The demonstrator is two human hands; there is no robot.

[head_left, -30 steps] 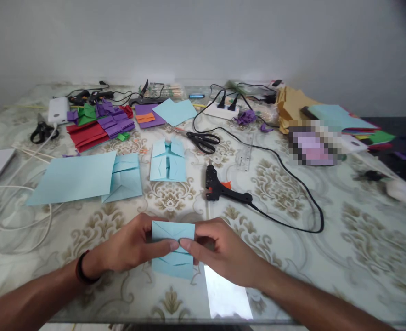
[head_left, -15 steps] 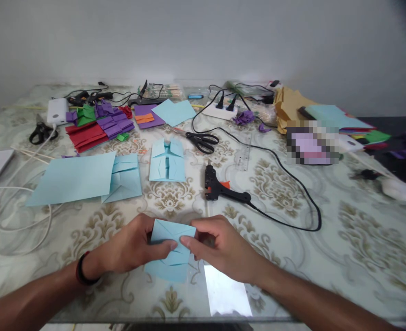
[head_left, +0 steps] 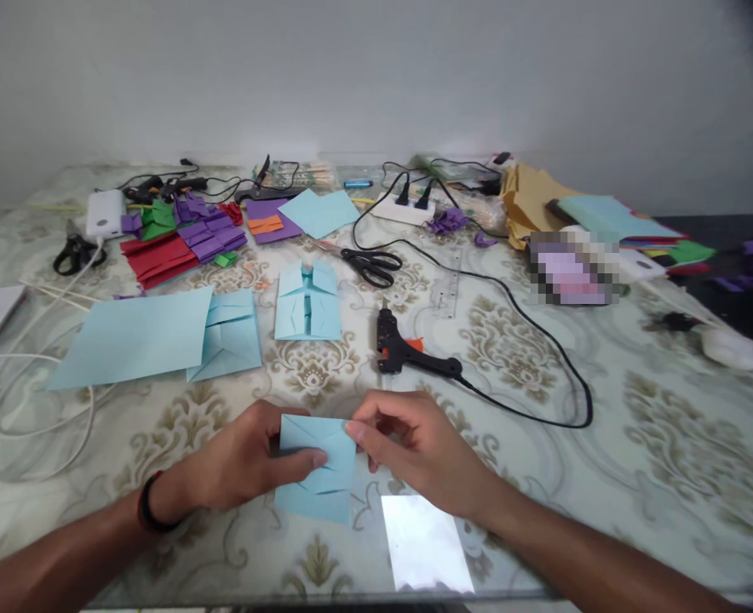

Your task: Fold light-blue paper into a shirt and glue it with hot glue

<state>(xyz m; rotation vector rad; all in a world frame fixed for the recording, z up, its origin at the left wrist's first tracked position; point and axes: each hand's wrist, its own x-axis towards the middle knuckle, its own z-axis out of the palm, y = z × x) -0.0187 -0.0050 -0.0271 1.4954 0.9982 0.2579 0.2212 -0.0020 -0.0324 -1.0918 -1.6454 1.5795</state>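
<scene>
Over the near part of the table, a folded light-blue paper (head_left: 316, 494) with creases and small slits is held up between both hands. My left hand (head_left: 242, 460) grips its left side, thumb flat on the front and fingers hidden behind. With thumb and index finger, my right hand (head_left: 415, 447) pinches the paper's upper right corner. Just beyond lies a similar folded light-blue piece (head_left: 292, 317). To its left, a flat light-blue sheet (head_left: 140, 332) overlaps another folded light-blue piece (head_left: 236, 340). A black hot glue gun (head_left: 408, 345) rests ahead of my right hand.
Black scissors (head_left: 371, 266) and a clear ruler (head_left: 446, 289) lie past the glue gun, whose cord (head_left: 561, 353) loops right. Folded purple (head_left: 214, 234) and red papers (head_left: 159, 258) sit back left. A white power strip (head_left: 402, 209) stands at the back; a white cable (head_left: 37, 349) coils left.
My right thumb and finger have slid up to the paper's upper right corner. The paper has straightened slightly, while my left hand keeps its hold.
</scene>
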